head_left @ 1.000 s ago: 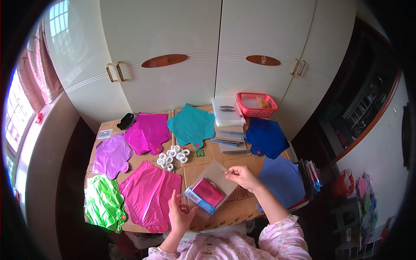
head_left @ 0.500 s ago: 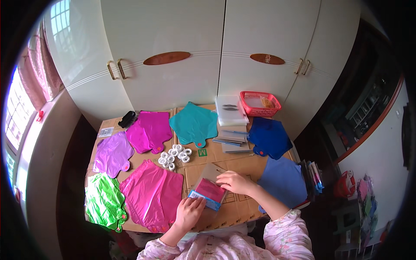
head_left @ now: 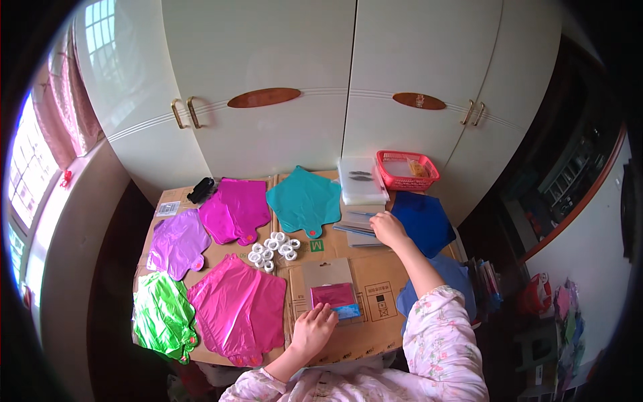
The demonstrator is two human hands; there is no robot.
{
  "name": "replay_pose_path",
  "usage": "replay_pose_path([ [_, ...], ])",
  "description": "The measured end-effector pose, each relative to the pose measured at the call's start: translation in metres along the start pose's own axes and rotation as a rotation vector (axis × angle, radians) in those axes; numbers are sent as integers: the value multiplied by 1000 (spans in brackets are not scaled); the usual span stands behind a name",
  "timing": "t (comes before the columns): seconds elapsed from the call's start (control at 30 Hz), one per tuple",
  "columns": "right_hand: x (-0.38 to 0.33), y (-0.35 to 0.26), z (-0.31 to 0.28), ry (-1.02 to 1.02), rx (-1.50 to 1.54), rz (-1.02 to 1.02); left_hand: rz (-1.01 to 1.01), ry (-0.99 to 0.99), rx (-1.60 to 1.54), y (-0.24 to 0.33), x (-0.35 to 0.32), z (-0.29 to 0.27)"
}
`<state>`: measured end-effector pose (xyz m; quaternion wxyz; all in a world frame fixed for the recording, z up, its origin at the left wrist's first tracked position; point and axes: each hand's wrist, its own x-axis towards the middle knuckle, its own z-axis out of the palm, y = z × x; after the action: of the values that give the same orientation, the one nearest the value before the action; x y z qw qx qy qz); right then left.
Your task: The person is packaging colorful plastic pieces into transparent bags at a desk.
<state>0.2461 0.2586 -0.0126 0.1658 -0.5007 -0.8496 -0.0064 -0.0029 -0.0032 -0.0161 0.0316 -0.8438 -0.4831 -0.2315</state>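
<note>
A flat packet point(head_left: 331, 289) with a grey card top and a shiny magenta fill lies on the cardboard-covered table point(head_left: 375, 315). My left hand point(head_left: 312, 329) rests on its lower left corner, fingers spread. My right hand point(head_left: 388, 229) reaches far across to a small stack of flat packets point(head_left: 356, 228) at the back, its fingers on the stack's right edge. A dark blue foil balloon point(head_left: 423, 221) lies just right of that hand.
Flat foil balloons cover the table: teal point(head_left: 305, 199), magenta point(head_left: 236, 208), purple point(head_left: 177, 242), pink point(head_left: 240, 309), green point(head_left: 159, 316), light blue point(head_left: 447, 281). Several white tape rolls point(head_left: 273, 249) sit mid-table. A clear lidded box point(head_left: 362, 179) and red basket point(head_left: 406, 170) stand at back.
The packet went from held up in both hands to lying flat on the table. My right hand left it and reached back to the stack; my left hand stays on it.
</note>
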Motion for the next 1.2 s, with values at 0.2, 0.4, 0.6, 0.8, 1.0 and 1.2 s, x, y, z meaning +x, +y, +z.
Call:
replay_pose_path([
  [0.2,14,-3,-1,-114,-3,99,53,-94,-52,-12,0,-1],
  [0.4,19,-3,-17,-259,0,77,113,-177,28,-14,2,-2],
  [0.6,-14,-16,-41,-17,129,117,156,-168,-9,-18,5,-6],
  [0.8,-111,-107,-88,-52,510,30,138,-124,111,-12,-1,-10],
  [1.0,-221,-179,-68,-161,733,92,155,-100,64,-14,1,3],
  [1.2,-225,-198,-38,-71,678,154,140,-97,40,-11,3,-5],
])
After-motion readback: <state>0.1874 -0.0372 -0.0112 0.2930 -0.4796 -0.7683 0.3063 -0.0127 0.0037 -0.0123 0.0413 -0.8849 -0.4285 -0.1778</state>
